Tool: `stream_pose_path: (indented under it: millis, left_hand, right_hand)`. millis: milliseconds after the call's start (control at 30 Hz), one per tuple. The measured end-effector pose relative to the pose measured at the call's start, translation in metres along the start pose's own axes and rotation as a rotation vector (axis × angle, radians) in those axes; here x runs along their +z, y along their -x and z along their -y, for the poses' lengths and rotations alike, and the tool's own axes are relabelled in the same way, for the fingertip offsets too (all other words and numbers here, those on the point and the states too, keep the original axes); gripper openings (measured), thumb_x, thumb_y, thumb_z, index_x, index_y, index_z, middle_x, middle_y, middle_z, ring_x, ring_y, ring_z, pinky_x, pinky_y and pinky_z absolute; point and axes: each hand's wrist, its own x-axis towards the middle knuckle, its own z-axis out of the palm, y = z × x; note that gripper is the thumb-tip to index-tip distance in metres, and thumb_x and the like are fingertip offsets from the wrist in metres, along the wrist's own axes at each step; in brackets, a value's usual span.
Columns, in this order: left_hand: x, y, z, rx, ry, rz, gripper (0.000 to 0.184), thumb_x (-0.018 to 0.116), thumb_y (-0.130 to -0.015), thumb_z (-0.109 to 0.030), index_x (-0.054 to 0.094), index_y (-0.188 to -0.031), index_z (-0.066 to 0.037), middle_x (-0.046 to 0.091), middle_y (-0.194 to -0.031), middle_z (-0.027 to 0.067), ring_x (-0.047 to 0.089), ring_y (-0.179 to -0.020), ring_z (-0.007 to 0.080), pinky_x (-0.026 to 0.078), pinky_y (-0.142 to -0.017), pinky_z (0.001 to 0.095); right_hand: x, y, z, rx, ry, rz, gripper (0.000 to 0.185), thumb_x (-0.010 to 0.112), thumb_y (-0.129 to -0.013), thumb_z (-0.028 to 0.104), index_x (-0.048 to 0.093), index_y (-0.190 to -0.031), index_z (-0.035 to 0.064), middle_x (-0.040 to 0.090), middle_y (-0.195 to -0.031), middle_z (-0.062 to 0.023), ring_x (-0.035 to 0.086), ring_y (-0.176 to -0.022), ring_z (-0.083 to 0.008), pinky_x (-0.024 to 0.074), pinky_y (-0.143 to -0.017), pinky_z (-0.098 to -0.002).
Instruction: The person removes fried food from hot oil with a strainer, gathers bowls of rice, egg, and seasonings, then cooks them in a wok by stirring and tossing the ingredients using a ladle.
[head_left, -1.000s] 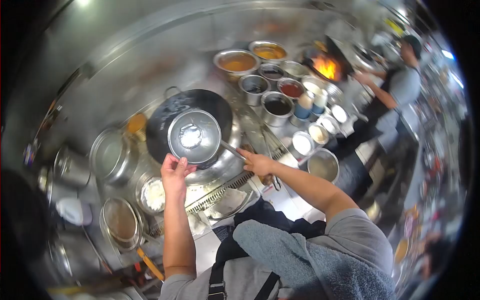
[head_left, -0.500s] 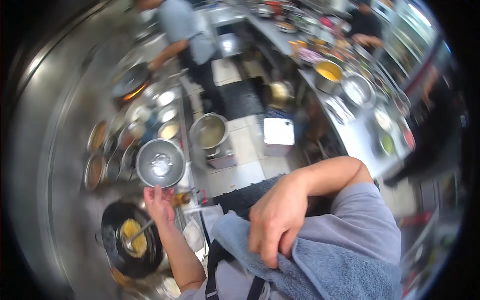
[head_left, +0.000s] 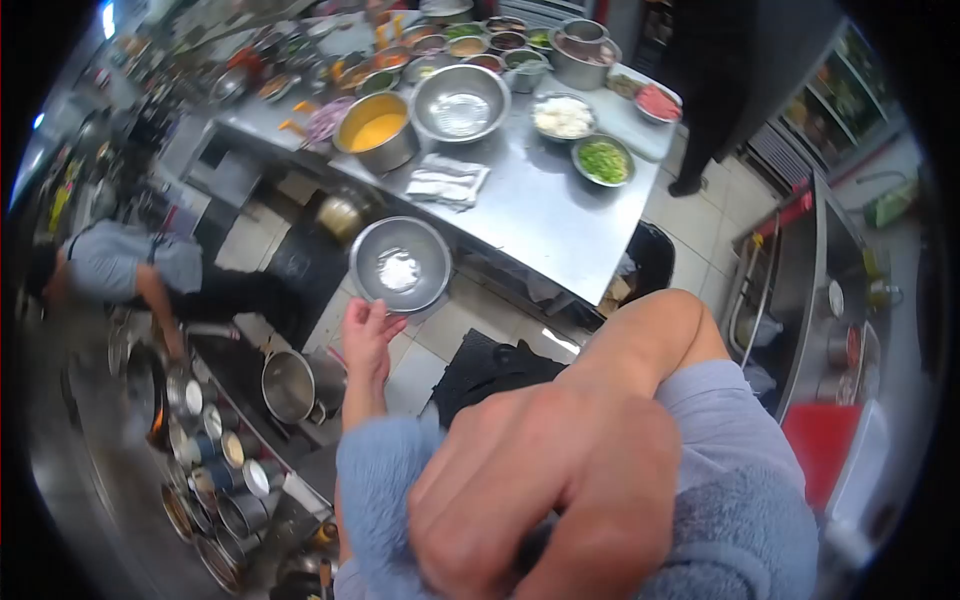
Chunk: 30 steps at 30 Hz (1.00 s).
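Note:
My left hand is closed on the near rim of a steel mixing bowl, held out in front of me. The bowl's shiny inside faces up and shows no food. Close to the camera, my right hand is large in view with its fingers curled over a blue-grey towel. The towel lies across my chest and shoulder and shows on both sides of that hand. The right fingertips are partly hidden.
A steel worktable ahead bears a pot of yellow liquid, another large bowl, a folded cloth and chopped greens. A floor pot stands left. A co-worker works at the stove.
My view has swung right, from the stove and wok toward the worktable. The bowl has come along in my left hand. My right hand has risen closer to the camera with the towel.

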Motion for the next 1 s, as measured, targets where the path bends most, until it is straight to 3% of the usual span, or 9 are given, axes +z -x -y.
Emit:
stream_pose_path:
  millis: [100, 233, 500, 533, 633, 700, 767, 933, 1000]
  left_hand:
    - [0.069, -0.050, 0.031, -0.120, -0.067, 0.148, 0.015, 0.061, -0.094, -0.014, 0.047, -0.090, -0.009, 0.062, -0.090, 0.0064, 0.066, -0.073, 0.0196, 0.056, -0.066, 0.0326]
    - [0.131, -0.098, 0.074, -0.244, -0.170, 0.303, 0.013, 0.060, -0.094, -0.014, 0.047, -0.091, -0.009, 0.059, -0.090, 0.0053, 0.066, -0.075, 0.0213, 0.056, -0.067, 0.0338]
    - [0.195, -0.177, 0.134, -0.412, -0.170, 0.245, 0.015, 0.058, -0.094, -0.012, 0.050, -0.100, -0.001, 0.060, -0.091, 0.0120, 0.068, -0.074, 0.0232, 0.057, -0.062, 0.0309]
    - [0.201, -0.184, 0.137, -0.430, -0.198, 0.268, 0.018, 0.059, -0.093, -0.014, 0.052, -0.103, 0.000, 0.060, -0.091, 0.0130, 0.068, -0.075, 0.0235, 0.057, -0.062, 0.0306]
    - [0.213, -0.213, 0.115, -0.327, -0.729, 0.231, 0.028, 0.062, -0.091, -0.021, 0.058, -0.108, 0.001, 0.065, -0.095, 0.0169, 0.069, -0.083, 0.0283, 0.056, -0.070, 0.0355]
    - [0.214, -0.255, 0.121, 0.320, -1.167, 0.072, 0.032, 0.065, -0.088, -0.027, 0.063, -0.106, 0.000, 0.068, -0.098, 0.0146, 0.067, -0.092, 0.0293, 0.052, -0.079, 0.0390]
    - [0.248, -0.279, 0.104, 0.466, -0.994, 0.065, 0.032, 0.062, -0.089, -0.026, 0.065, -0.106, 0.000, 0.069, -0.098, 0.0130, 0.067, -0.088, 0.0269, 0.052, -0.076, 0.0374]
    - [0.350, -0.337, 0.110, -0.195, -0.472, 0.289, 0.024, 0.063, -0.086, -0.009, 0.060, -0.102, 0.009, 0.065, -0.091, 0.0163, 0.068, -0.075, 0.0221, 0.054, -0.055, 0.0277]
    - [0.376, -0.349, 0.130, -0.256, -0.425, 0.241, 0.027, 0.062, -0.084, -0.006, 0.058, -0.105, 0.011, 0.065, -0.095, 0.0190, 0.068, -0.071, 0.0257, 0.056, -0.055, 0.0299]
  right_hand:
    - [-0.027, -0.009, 0.020, -0.175, -0.066, -0.041, 0.019, 0.051, -0.098, 0.020, 0.060, -0.095, 0.0027, 0.063, -0.083, -0.0192, 0.063, -0.072, -0.0305, 0.0530, -0.056, -0.0403]
    - [-0.051, -0.009, 0.071, 0.209, 0.104, -0.285, 0.012, 0.052, -0.094, 0.007, 0.052, -0.085, -0.0009, 0.059, -0.073, -0.0188, 0.058, -0.059, -0.0323, 0.0465, -0.048, -0.0370]
    - [-0.109, 0.019, 0.088, -0.244, 0.527, -0.241, 0.005, 0.060, -0.086, 0.005, 0.055, -0.085, 0.0038, 0.060, -0.073, -0.0126, 0.060, -0.063, -0.0239, 0.0451, -0.043, -0.0284]
    - [-0.094, 0.014, 0.136, 0.254, 0.598, -0.351, 0.004, 0.060, -0.089, 0.006, 0.056, -0.088, 0.0054, 0.062, -0.074, -0.0090, 0.060, -0.063, -0.0239, 0.0464, -0.045, -0.0280]
    - [-0.135, 0.038, 0.168, 0.256, 0.654, -0.039, 0.017, 0.052, -0.096, 0.015, 0.062, -0.097, 0.0016, 0.062, -0.091, -0.0150, 0.062, -0.084, -0.0316, 0.0498, -0.068, -0.0358]
    - [-0.147, 0.056, 0.183, 0.573, 0.666, -0.019, 0.016, 0.053, -0.096, 0.015, 0.062, -0.102, 0.0029, 0.063, -0.095, -0.0158, 0.064, -0.087, -0.0307, 0.0511, -0.070, -0.0350]
    - [-0.156, 0.107, 0.185, 0.807, 0.567, -0.031, 0.025, 0.061, -0.093, 0.017, 0.061, -0.113, 0.0016, 0.065, -0.097, -0.0137, 0.064, -0.083, -0.0271, 0.0513, -0.071, -0.0385]
    - [-0.151, 0.202, 0.204, 1.492, 0.511, -0.313, 0.036, 0.060, -0.093, 0.024, 0.054, -0.124, 0.0064, 0.063, -0.105, -0.0100, 0.062, -0.094, -0.0242, 0.0491, -0.084, -0.0368]
    - [-0.145, 0.225, 0.212, 1.549, 0.518, -0.371, 0.036, 0.060, -0.093, 0.023, 0.054, -0.125, 0.0079, 0.063, -0.103, -0.0089, 0.062, -0.094, -0.0225, 0.0494, -0.083, -0.0365]
